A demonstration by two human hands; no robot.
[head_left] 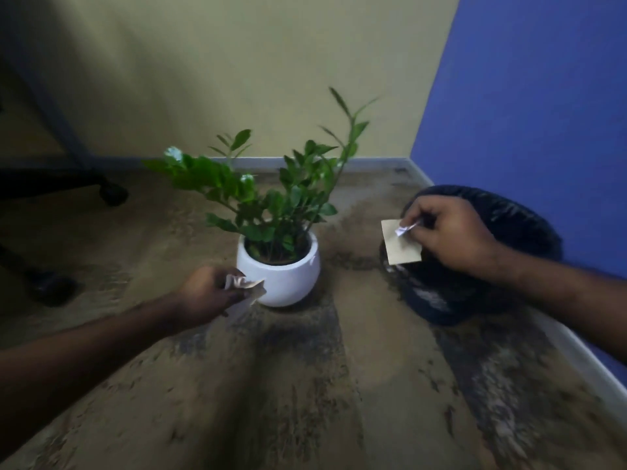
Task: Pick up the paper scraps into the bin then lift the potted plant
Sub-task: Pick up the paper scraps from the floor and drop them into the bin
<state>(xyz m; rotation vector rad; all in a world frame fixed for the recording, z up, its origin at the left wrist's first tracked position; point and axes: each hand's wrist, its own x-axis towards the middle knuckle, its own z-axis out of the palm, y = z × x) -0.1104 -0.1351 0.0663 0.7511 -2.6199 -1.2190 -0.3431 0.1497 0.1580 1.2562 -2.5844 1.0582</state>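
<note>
Showing a floor corner from the head view, the frame centres on the potted plant [278, 266], a leafy green plant in a round white pot that stands upright on the worn, stained floor [305, 385] near the far wall's skirting. The left hand [207, 293] reaches in from the lower left, its fingers curled round crumpled paper scraps [246, 288] held just beside, possibly touching, the pot's left flank; contact cannot be told. The right hand [448, 232] reaches in from the right edge and is poised over the bin [509, 212], a dark container lined with a black bag that stands against the blue wall [543, 96] at the floor's right edge. Its fingertips pinch a flat beige paper square [400, 245] together with a small white crumpled scrap [405, 228], both hanging over the bin's near-left rim. The yellow wall [237, 62] meets the blue wall at the far right corner. A dark chair base with castors [112, 193] stands at the floor's far left edge.
</note>
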